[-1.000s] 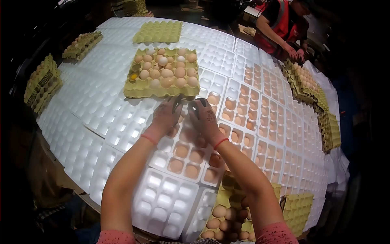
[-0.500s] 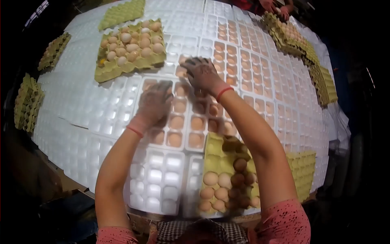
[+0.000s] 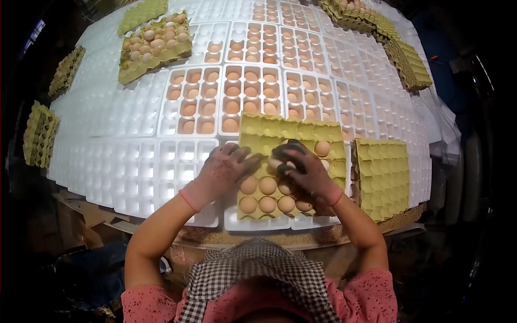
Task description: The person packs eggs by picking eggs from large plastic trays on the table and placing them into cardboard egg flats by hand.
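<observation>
Right hand partly closed around a pale egg; left hand loosely curled, contents unclear. White trays support the yellow pulp tray within reach; its cups presumably prevent rolling.

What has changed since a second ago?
Both hands, the left and the right, have come back from beside the far egg tray to the near yellow tray. The right's fingers are now at pale eggs; a firm grip can't be confirmed. The far tray still holds its eggs, and the near tray remains partly filled.
</observation>
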Tool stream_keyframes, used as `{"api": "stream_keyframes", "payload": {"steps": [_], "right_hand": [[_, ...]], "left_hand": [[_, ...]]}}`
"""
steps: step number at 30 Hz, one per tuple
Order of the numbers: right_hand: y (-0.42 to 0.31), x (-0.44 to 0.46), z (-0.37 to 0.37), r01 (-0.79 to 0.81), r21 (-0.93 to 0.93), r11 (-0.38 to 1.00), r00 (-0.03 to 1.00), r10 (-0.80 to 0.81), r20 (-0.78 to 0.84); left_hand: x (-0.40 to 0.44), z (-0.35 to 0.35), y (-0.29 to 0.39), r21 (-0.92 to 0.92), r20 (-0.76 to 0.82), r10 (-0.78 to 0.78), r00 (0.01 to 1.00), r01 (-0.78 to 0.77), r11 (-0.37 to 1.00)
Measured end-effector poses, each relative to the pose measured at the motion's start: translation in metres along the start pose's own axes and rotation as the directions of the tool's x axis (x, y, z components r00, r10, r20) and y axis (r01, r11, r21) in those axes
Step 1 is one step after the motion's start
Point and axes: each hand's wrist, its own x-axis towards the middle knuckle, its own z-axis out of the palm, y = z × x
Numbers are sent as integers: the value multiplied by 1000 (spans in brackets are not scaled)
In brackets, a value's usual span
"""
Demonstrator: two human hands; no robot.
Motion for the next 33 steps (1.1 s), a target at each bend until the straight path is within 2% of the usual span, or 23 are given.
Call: {"api": "stream_keyframes", "payload": {"steps": [1, 2, 4, 5, 6, 7, 8, 9, 11, 12, 13, 14, 15, 16, 17, 19, 21, 23, 25, 26, 27, 30, 33], "right_hand": [[3, -4, -11, -192, 375, 907, 973, 226, -49], [9, -3, -24, -204, 648, 734, 915, 378, -140], [31, 6, -57, -17, 423, 906, 966, 124, -226], [38, 12, -65, -67, 327, 943, 969, 140, -204], [21, 20, -60, -111, -176, 978, 991, 95, -96], [4, 28, -53, -72, -636, 768, 994, 110, 20], [25, 28, -43, 47, -715, 698, 990, 65, 129], [16, 38, -36, -18, -786, 618, 898, 356, 259], [27, 35, -45, -82, -643, 761, 945, 264, 191], [33, 29, -52, -178, -331, 927, 964, 231, 128], [37, 19, -58, -227, 30, 973, 973, 225, 58], [37, 12, -60, -139, 127, 982, 990, 140, 0], [24, 8, -56, -136, 129, 982, 991, 135, 9], [3, 5, -52, -103, -293, 950, 981, 146, 126], [-11, 2, -44, 6, -655, 755, 954, 191, 229], [8, -7, -17, 209, -849, 485, 950, 107, 295], [-5, 5, -19, 140, -807, 574, 928, 209, 309], [-7, 2, -21, 140, -719, 681, 977, 22, 211], [-42, 14, -14, 184, -595, 783, 961, -16, 277], [-53, 24, 1, 322, -529, 785, 929, -154, 336], [-65, 39, 20, 453, -457, 766, 877, -290, 384], [-26, 80, 110, 650, -467, 599, 745, -385, 545], [-21, 109, 146, 609, -542, 579, 716, -107, 690]], "left_hand": [[2, 0, 0, 12, -10, 4, 1000, -4, 1000], [2, 1, -1, -40, -17, -11, 1000, 11, 999], [0, 10, -6, -204, -95, -69, 993, 49, 978], [-3, 13, -13, -409, -106, -132, 986, 78, 909], [-4, 14, -11, -827, -134, -308, 942, 65, 559], [-4, 6, -3, -998, -62, -465, 883, -44, 50], [-9, -9, -8, -997, -70, -487, 871, -68, 22], [-14, -13, -11, -978, 0, -542, 840, -114, -177], [-29, -6, -21, -997, -66, -471, 880, -36, 73], [-31, -7, -14, -948, 6, -452, 892, 148, 280], [-33, -12, 0, -825, 85, -449, 889, 316, 469], [-33, -29, 25, -580, -12, -359, 933, 286, 762], [-38, -18, 30, -319, -215, -102, 971, 29, 947], [-36, -20, 39, -214, -27, -70, 997, 62, 975], [-32, -22, 48, -101, 164, -62, 984, 79, 992], [-31, 3, 42, -50, 74, -24, 997, 27, 998], [-35, 8, 36, -158, -71, -23, 997, 12, 987], [-58, -15, 35, -349, -335, -189, 923, 65, 935], [-89, -29, 17, -633, -394, -486, 780, 154, 759], [-104, -30, 1, -690, -356, -584, 729, 217, 691], [-117, -28, -16, -630, -305, -639, 706, 354, 691], [-124, -1, -57, -382, -278, -568, 775, 453, 806], [-116, 5, -75, -347, -227, -500, 836, 410, 843]]}}
